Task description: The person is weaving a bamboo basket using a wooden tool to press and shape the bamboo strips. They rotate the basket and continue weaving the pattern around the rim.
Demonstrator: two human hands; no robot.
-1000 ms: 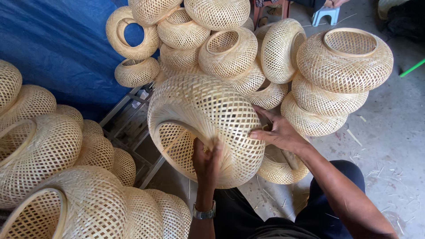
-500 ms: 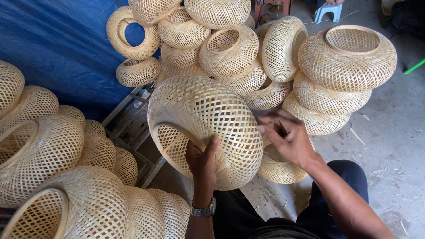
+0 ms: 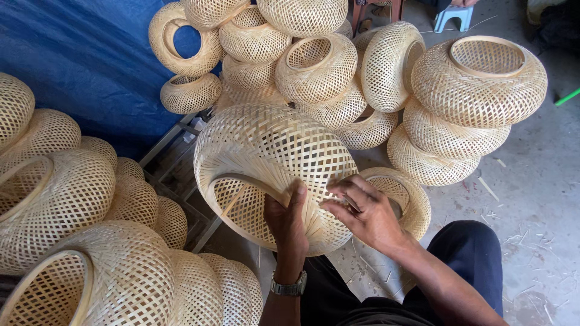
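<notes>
Many woven baskets (image 3: 477, 81) crowd the strewn concrete floor (image 3: 538, 199).

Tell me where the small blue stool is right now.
In the head view the blue stool stands at the top edge, right of centre, on the concrete floor just behind the stacked woven baskets.

Bare forearms, metal-banded wristwatch (image 3: 289, 285) on the left wrist, dark navy trousers (image 3: 465, 253), no sleeves showing
</notes>
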